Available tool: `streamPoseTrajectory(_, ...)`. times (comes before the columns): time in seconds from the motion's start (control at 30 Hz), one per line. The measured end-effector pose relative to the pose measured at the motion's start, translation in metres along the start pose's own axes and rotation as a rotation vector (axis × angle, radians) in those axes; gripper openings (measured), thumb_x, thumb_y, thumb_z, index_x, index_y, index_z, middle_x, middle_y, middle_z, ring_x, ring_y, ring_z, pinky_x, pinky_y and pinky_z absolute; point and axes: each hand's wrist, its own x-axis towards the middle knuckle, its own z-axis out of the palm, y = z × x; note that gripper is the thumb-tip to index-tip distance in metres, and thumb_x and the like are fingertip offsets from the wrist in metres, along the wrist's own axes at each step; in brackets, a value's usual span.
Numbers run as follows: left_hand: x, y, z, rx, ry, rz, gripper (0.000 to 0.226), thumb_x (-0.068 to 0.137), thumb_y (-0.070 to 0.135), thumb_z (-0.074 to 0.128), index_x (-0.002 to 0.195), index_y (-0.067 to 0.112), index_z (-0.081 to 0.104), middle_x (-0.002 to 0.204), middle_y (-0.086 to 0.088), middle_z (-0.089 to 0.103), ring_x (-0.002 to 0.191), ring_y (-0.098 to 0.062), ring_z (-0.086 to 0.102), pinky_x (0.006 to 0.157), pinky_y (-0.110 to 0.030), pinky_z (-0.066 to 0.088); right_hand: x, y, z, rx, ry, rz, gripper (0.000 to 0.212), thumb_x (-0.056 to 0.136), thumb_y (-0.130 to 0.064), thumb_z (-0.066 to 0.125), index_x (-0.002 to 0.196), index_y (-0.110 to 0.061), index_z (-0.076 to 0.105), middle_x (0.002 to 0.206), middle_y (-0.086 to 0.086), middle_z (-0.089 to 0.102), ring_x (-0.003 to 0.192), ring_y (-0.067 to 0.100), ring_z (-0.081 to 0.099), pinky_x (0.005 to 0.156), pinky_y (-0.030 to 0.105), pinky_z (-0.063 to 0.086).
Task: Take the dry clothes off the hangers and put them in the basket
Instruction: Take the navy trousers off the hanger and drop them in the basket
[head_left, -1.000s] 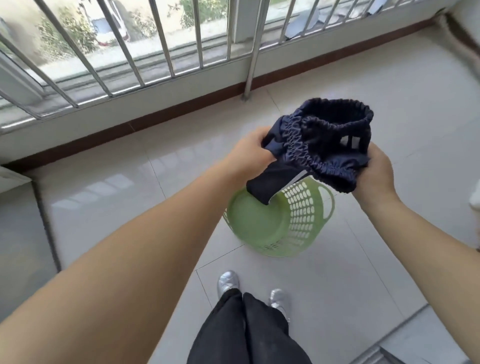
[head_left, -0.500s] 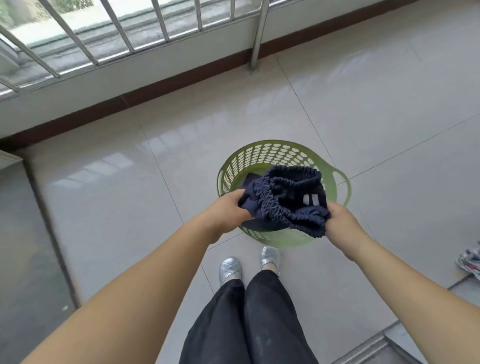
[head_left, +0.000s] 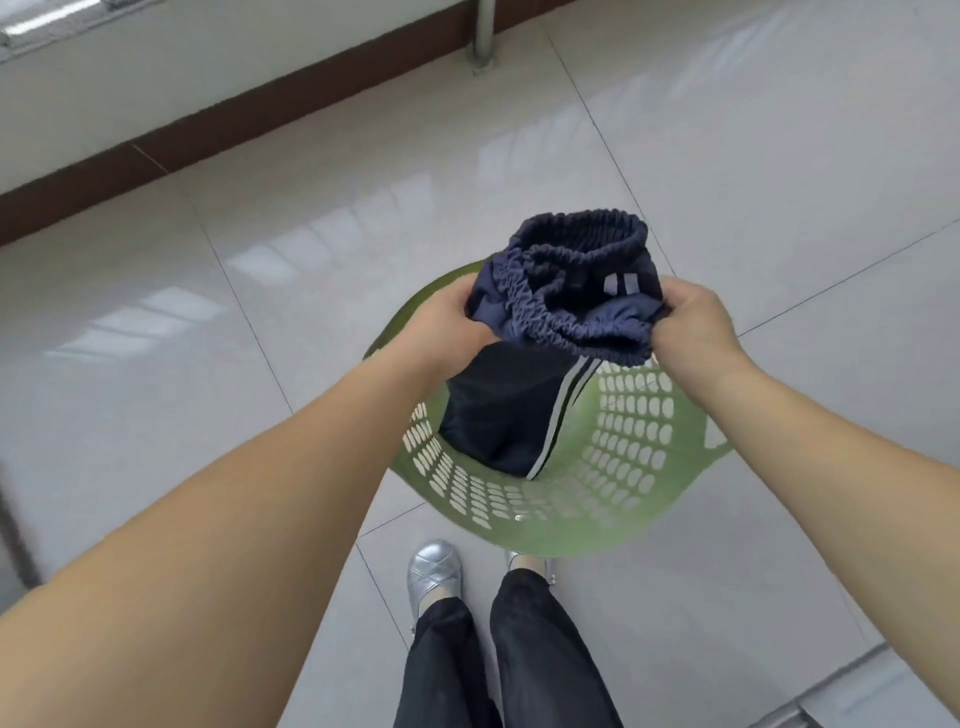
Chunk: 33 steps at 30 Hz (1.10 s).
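Note:
Dark navy shorts with an elastic waistband and white side stripes are bunched between both hands. My left hand grips the left side of the waistband and my right hand grips the right side. The lower part of the shorts hangs down into the green perforated plastic basket, which stands on the floor just in front of my feet. No hangers are in view.
Glossy pale floor tiles surround the basket. A brown skirting strip and low wall run along the far side, with a metal railing post at the top. My silver shoes stand close to the basket's near rim.
The view has tilted further down and closer to the basket. Both hands have lowered the shorts, whose lower part now hangs inside the basket.

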Motion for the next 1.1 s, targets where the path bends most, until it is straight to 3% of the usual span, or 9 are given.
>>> streamPoseTrajectory(0.1,0.037,-0.025,0.005,0.028,0.016,0.077,0.041,0.075,0.001,0.072,0.107,0.023,0.058,0.103,0.004,0.067,0.092,-0.008,0.063,0.085,-0.029,0.052,0.033,0.033,0.009,-0.042,-0.013,-0.089,0.048,0.08,0.016,0.049,0.106,-0.022,0.064,0.097,0.0,0.062,0.091,0.012,0.056,0.072,0.007,0.045)
streamPoseTrajectory(0.2,0.056,-0.059,0.006,0.225,-0.032,0.163,0.028,0.076,0.004,0.073,0.097,0.018,0.06,0.093,0.006,0.068,0.072,0.011,0.057,0.071,-0.009,0.047,0.045,0.077,0.021,-0.163,-0.056,-0.218,0.038,0.078,0.009,0.062,0.101,-0.02,0.068,0.097,0.001,0.062,0.09,0.009,0.053,0.079,0.013,0.044)
streamPoseTrajectory(0.27,0.067,-0.088,0.01,0.445,-0.055,0.255,0.019,0.08,0.003,0.068,0.098,0.003,0.062,0.103,-0.009,0.065,0.082,0.0,0.055,0.073,-0.013,0.041,0.052,0.121,0.034,-0.363,-0.073,-0.32,0.043,0.07,0.017,0.061,0.105,-0.007,0.07,0.101,0.008,0.064,0.096,0.015,0.054,0.087,0.02,0.042)
streamPoseTrajectory(0.37,0.082,-0.135,0.016,0.862,-0.164,0.168,0.057,0.084,0.0,0.059,0.137,0.011,0.042,0.15,-0.015,0.026,0.138,-0.02,0.027,0.106,-0.02,0.024,0.058,0.184,0.06,-0.642,-0.213,-0.339,0.059,0.068,0.022,0.051,0.122,0.0,0.059,0.129,0.019,0.054,0.122,0.032,0.048,0.105,0.027,0.033)
streamPoseTrajectory(0.43,0.084,-0.158,0.019,1.234,-0.289,-0.009,0.072,0.086,-0.003,0.046,0.147,0.022,0.02,0.157,-0.013,-0.004,0.145,-0.028,0.002,0.117,-0.032,0.015,0.049,0.21,0.074,-0.899,-0.416,-0.228,0.071,0.078,0.017,0.043,0.143,-0.013,0.036,0.154,0.011,0.023,0.143,0.03,0.017,0.116,0.035,0.016)
streamPoseTrajectory(0.53,0.075,-0.172,0.032,1.536,-0.384,-0.146,0.063,0.089,-0.002,0.033,0.146,0.02,0.02,0.156,-0.018,-0.004,0.145,-0.033,-0.005,0.118,-0.047,0.007,0.025,0.221,0.087,-1.18,-0.637,0.004,0.071,0.086,0.007,0.032,0.148,-0.025,0.022,0.159,0.003,-0.001,0.146,0.026,-0.007,0.118,0.045,0.003)
streamPoseTrajectory(0.7,0.041,-0.157,0.046,1.485,-0.336,-0.064,0.053,0.087,-0.001,0.034,0.137,0.016,0.033,0.148,-0.017,0.021,0.142,-0.032,0.01,0.116,-0.05,0.01,-0.017,0.186,0.094,-1.087,-0.587,0.047,0.07,0.085,0.008,0.034,0.147,-0.024,0.025,0.159,0.002,0.004,0.146,0.022,-0.003,0.119,0.041,0.007)
streamPoseTrajectory(0.83,-0.007,-0.111,0.044,1.301,-0.219,0.004,0.043,0.084,0.0,0.041,0.124,0.014,0.041,0.125,-0.012,0.041,0.126,-0.031,0.034,0.108,-0.045,0.028,-0.055,0.125,0.085,-0.933,-0.425,0.004,0.06,0.092,-0.001,0.039,0.146,-0.025,0.028,0.157,0.0,0.013,0.146,0.018,0.005,0.115,0.032,0.013)
streamPoseTrajectory(1.1,-0.135,0.011,0.01,0.928,0.002,0.222,0.054,0.091,0.005,0.041,0.141,0.024,0.032,0.141,-0.002,0.036,0.125,-0.023,0.042,0.097,-0.036,0.042,-0.148,-0.041,0.055,-0.75,-0.196,-0.137,0.049,0.098,-0.016,0.04,0.145,-0.023,0.031,0.155,-0.001,0.019,0.145,0.018,0.008,0.116,0.031,0.013)
